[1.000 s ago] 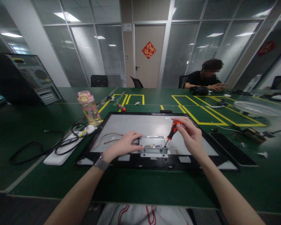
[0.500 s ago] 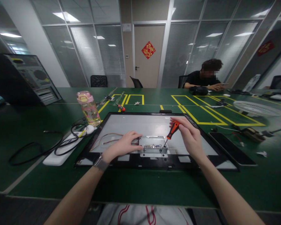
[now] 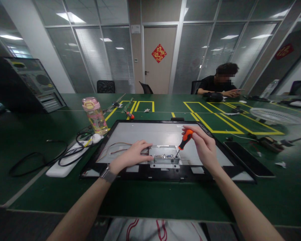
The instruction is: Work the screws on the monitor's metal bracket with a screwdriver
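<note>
A monitor lies face down on the green table, its grey back panel bare inside a black frame. Near its front edge sits a small metal bracket with connector ports. My left hand rests flat on the panel, fingertips touching the bracket's left end, fingers stretched out. My right hand pinches an orange-and-black screwdriver, whose tip is down at the bracket's right side. Thin coloured wires run across the panel left of my left hand.
A pink-lidded water bottle, black cables on a white board and a PC tower stand at left. A black strip lies right of the monitor. Another person sits at the far side. A white fan grille lies far right.
My right hand has turned the screwdriver slightly, with the handle shifting a little; its tip stays at the bracket. My left hand has not moved.
</note>
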`<control>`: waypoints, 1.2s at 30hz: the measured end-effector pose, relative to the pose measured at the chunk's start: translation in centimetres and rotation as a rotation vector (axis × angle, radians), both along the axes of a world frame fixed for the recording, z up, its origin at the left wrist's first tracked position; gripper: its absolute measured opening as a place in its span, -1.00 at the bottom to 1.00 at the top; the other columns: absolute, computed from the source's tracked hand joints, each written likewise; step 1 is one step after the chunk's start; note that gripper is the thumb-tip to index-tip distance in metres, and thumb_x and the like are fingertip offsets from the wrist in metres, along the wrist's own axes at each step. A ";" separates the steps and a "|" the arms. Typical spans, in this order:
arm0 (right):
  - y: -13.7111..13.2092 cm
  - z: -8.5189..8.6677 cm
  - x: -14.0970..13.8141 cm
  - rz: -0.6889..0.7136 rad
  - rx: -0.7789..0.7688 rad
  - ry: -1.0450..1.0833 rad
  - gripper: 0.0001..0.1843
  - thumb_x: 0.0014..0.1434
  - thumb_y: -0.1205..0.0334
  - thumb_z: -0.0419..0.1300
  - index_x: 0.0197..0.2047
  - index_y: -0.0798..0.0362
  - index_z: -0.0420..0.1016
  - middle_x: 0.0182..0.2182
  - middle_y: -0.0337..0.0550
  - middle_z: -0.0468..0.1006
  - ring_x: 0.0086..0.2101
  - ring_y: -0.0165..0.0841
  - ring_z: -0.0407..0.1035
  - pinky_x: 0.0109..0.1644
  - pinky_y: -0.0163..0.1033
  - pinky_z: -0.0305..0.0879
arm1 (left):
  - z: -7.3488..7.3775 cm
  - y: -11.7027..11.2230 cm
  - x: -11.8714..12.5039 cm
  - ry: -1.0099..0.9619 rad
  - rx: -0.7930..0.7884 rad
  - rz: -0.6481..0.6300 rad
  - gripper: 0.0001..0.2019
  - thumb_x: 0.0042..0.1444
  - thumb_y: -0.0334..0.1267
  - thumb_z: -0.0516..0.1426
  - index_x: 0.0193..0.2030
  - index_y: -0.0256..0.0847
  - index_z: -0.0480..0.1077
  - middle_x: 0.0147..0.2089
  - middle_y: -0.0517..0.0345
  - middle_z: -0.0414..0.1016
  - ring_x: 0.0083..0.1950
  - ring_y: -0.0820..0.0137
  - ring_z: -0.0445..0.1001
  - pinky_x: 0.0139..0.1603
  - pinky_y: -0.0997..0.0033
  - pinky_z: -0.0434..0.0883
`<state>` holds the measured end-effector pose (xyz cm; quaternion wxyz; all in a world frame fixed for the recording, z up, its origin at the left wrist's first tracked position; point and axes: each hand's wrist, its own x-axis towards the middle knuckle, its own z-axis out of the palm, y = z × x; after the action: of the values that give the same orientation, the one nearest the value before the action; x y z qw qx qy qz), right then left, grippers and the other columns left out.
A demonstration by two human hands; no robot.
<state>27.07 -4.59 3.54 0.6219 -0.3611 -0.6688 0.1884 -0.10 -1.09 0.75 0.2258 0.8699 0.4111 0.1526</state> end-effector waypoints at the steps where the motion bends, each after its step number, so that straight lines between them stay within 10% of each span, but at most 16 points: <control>1: -0.1 0.0 0.0 0.037 -0.015 0.014 -0.71 0.26 0.23 0.02 -0.04 -0.05 0.50 -0.15 -0.10 0.54 -0.15 -0.24 0.44 -0.01 -0.02 0.34 | 0.0 0.0 0.0 0.000 0.001 0.000 -0.43 0.11 0.08 0.11 0.21 -0.12 0.23 0.05 0.04 0.29 0.08 0.23 0.31 0.12 0.32 0.23; 36: 0.5 -0.5 0.1 0.025 -0.068 0.045 -0.76 0.17 0.19 0.16 -0.08 -0.11 0.52 -0.20 -0.16 0.48 -0.17 -0.28 0.39 -0.05 -0.13 0.35 | 0.0 0.1 0.1 -0.004 -0.016 0.009 -0.44 0.11 0.07 0.11 0.22 -0.08 0.23 0.05 0.05 0.28 0.08 0.23 0.31 0.13 0.32 0.22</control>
<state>27.14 -4.13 3.05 0.6218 -0.3693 -0.6522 0.2271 -0.04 -0.99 0.70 0.2328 0.8659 0.4157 0.1523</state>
